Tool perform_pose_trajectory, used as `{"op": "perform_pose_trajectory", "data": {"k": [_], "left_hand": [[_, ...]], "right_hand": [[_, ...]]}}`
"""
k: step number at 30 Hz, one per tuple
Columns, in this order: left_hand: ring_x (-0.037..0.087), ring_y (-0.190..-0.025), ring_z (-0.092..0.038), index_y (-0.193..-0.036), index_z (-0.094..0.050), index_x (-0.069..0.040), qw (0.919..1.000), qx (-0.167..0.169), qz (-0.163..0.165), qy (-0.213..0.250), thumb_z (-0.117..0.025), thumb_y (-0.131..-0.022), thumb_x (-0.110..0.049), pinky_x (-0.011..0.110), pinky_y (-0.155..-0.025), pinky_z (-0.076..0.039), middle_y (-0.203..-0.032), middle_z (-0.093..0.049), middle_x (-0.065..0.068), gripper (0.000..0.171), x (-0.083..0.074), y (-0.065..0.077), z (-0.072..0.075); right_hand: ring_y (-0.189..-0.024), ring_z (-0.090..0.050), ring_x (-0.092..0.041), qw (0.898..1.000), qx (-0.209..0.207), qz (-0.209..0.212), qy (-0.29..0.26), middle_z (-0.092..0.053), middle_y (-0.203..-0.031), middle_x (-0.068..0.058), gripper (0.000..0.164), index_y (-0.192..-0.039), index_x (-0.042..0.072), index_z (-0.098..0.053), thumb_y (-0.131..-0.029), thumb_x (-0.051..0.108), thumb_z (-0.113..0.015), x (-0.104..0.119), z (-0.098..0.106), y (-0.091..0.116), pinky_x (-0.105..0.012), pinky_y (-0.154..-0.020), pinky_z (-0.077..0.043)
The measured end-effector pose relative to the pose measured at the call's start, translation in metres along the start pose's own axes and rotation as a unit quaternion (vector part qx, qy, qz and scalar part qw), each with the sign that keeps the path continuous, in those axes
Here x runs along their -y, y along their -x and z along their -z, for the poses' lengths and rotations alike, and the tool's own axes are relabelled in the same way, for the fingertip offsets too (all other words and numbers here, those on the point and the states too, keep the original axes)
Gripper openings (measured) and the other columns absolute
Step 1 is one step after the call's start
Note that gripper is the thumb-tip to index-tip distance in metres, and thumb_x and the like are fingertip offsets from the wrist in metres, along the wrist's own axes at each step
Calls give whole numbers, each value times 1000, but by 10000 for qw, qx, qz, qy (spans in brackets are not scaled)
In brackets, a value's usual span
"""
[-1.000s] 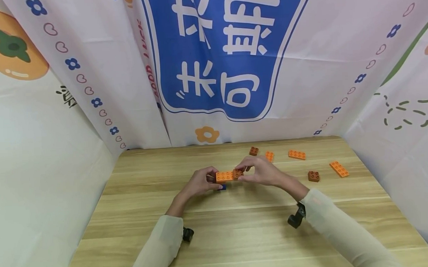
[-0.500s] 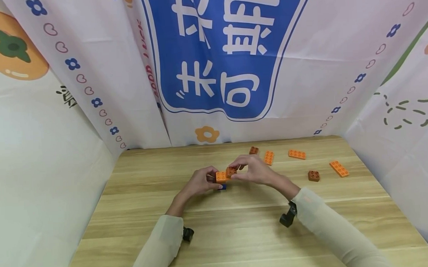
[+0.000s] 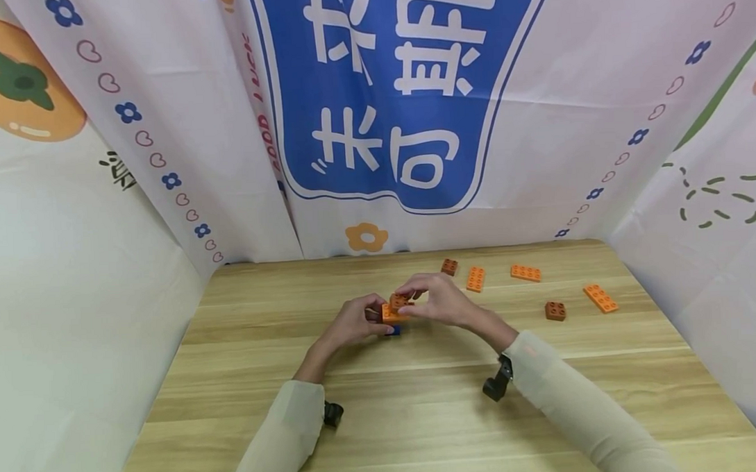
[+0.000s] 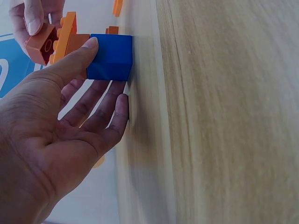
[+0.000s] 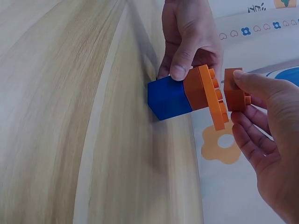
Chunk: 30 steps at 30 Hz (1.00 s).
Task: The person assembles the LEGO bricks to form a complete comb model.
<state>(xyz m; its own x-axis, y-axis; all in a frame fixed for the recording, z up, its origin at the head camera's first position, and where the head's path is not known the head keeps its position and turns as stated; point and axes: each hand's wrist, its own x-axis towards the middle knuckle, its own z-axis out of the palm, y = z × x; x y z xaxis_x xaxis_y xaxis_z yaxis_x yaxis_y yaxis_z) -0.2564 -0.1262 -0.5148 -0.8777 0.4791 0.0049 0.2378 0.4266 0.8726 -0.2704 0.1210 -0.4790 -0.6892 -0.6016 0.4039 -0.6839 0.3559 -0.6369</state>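
A small stack stands on the wooden table: a blue block point(image 5: 168, 97) at the bottom, a brown brick point(image 5: 195, 88) on it, and a thin orange studded plate point(image 5: 215, 100) on top. My left hand point(image 3: 354, 321) grips this stack from the left, its thumb on the blue block in the left wrist view. My right hand point(image 3: 441, 300) pinches a second brown brick point(image 5: 234, 89) between thumb and fingers. That brick is close over the orange plate's studs, with a narrow gap showing in the right wrist view.
On the table's right side lie an orange plate point(image 3: 475, 279), another orange plate point(image 3: 526, 272) and a third orange plate point(image 3: 600, 298). A loose brown brick point(image 3: 555, 310) sits among them, and one more brown brick point(image 3: 449, 266) is near the back edge. A printed cloth point(image 3: 515, 217) hangs behind.
My right hand has carried its brown brick leftward, from the right of the orange plate to above it. The left hand has stayed in place on the stack.
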Motion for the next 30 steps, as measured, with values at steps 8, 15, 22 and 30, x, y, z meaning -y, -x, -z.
{"op": "perform_pose_trajectory", "data": {"k": [8,15,22,30], "left_hand": [[26,-103,-74,-115,-69,-2,10000,15,-15,37,-87,-88,-6,36,-88,-63,-111,-74,12,33,0,0,1],[25,-102,-74,-114,-68,-3,10000,10,-26,10,-87,-88,-6,34,-87,-63,-110,-74,11,33,-1,0,1],[25,-102,-74,-112,-68,-3,10000,-18,5,-71,-88,-88,-6,34,-87,-63,-110,-74,10,31,-1,0,1],[25,-102,-74,-112,-69,-4,9998,-20,-69,-180,-88,-88,-7,33,-87,-63,-111,-74,11,31,-1,0,1]], "right_hand": [[-93,-74,-19,9998,-78,83,-161,-80,-105,-7,33,-113,5,-81,-83,13,-93,-4,-7,-4,-55,-72,-62],[-92,-74,-18,9997,-42,213,-74,-79,-104,-7,31,-111,6,-82,-83,15,-93,-5,-12,-7,-46,-71,-64],[-92,-75,-18,9996,35,278,30,-80,-104,-6,31,-111,7,-82,-84,18,-93,-6,-13,-8,-35,-70,-63],[-95,-75,-21,9993,206,301,109,-79,-106,-7,24,-112,6,-82,-91,17,-86,-2,-11,-10,-43,-73,-63]]}}
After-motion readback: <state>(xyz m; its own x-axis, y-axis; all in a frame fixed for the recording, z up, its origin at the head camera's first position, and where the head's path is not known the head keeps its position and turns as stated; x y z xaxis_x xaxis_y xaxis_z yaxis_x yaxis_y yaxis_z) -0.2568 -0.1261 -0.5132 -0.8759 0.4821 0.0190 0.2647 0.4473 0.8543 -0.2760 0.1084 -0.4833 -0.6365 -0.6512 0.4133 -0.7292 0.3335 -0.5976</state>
